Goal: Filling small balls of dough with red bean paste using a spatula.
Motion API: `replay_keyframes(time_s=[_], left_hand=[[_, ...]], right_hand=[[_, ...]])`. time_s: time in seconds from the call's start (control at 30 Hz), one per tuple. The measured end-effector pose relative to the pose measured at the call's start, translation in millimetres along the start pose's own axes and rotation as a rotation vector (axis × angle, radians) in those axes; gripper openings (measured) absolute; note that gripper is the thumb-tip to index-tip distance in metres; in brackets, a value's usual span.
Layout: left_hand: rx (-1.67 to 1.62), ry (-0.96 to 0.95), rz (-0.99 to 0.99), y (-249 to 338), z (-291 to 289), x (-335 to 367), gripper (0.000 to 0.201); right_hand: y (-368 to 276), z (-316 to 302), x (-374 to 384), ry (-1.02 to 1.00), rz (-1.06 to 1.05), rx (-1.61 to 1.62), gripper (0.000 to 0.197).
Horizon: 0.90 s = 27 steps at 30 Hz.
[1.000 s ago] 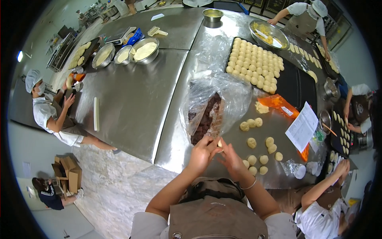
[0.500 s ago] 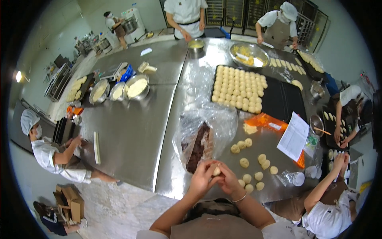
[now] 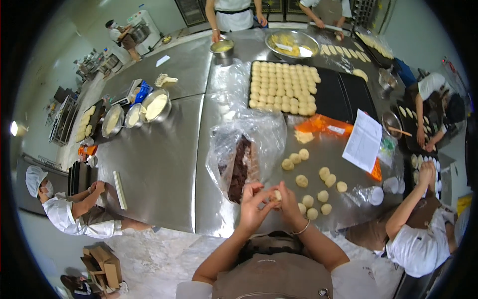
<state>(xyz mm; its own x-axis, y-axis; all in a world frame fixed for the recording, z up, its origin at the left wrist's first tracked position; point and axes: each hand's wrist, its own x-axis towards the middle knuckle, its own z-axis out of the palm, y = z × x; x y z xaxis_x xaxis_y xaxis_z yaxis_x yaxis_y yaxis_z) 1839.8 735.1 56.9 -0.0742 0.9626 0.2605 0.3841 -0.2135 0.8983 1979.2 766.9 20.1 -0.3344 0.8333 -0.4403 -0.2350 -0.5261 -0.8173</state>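
Note:
A small pale dough ball (image 3: pixel 277 196) is pinched between the fingertips of both my hands, above the near edge of the steel table. My left hand (image 3: pixel 255 208) curls its fingers around one side of it. On the other side, my right hand (image 3: pixel 290 205) closes in with thumb and fingers. Just beyond my left hand lies a clear plastic bag (image 3: pixel 271 137) opened around dark reddish-brown filling (image 3: pixel 238 172). Several loose dough balls (image 3: pixel 307 201) rest on the table to the right of my hands.
A black tray (image 3: pixel 343 94) carries rows of dough balls beyond the bag. A paper sheet (image 3: pixel 362 141) and orange plastic (image 3: pixel 318 123) lie nearby. Metal bowls (image 3: pixel 158 105) stand at left, a large bowl (image 3: pixel 292 45) at the back. Co-workers surround the table, one close at right (image 3: pixel 416 234).
My hands have parted slightly, showing more of the dough ball between the fingertips. The whole view has shifted, with table items now higher. The person at left has brought their hands together.

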Motion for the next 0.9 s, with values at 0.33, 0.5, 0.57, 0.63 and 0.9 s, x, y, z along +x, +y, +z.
replay_keyframes(time_s=[0.33, 0.5, 0.57, 0.63, 0.9], left_hand=[[0.056, -0.119, 0.098, -11.5, 19.6, -9.6, 0.018], [-0.041, -0.292, -0.025, -21.5, 36.2, -24.1, 0.023], [-0.26, -0.333, -0.308, -17.4, 43.1, -28.7, 0.035], [-0.309, -0.338, -0.401, -47.2, 32.5, -39.1, 0.038], [-0.061, -0.208, -0.472, -82.8, -2.8, -67.9, 0.025]], right_hand=[[-13.1, -22.6, -17.4, -0.125, -0.005, 0.136, 0.047], [31.5, -67.5, -35.9, -0.05, 0.122, 0.191, 0.016], [57.5, -103.4, -40.3, 0.104, 0.03, 0.087, 0.019], [66.1, -146.5, -49.3, 0.64, -0.451, -0.726, 0.024], [65.1, -236.0, -34.0, 1.015, -0.43, -1.589, 0.021]])
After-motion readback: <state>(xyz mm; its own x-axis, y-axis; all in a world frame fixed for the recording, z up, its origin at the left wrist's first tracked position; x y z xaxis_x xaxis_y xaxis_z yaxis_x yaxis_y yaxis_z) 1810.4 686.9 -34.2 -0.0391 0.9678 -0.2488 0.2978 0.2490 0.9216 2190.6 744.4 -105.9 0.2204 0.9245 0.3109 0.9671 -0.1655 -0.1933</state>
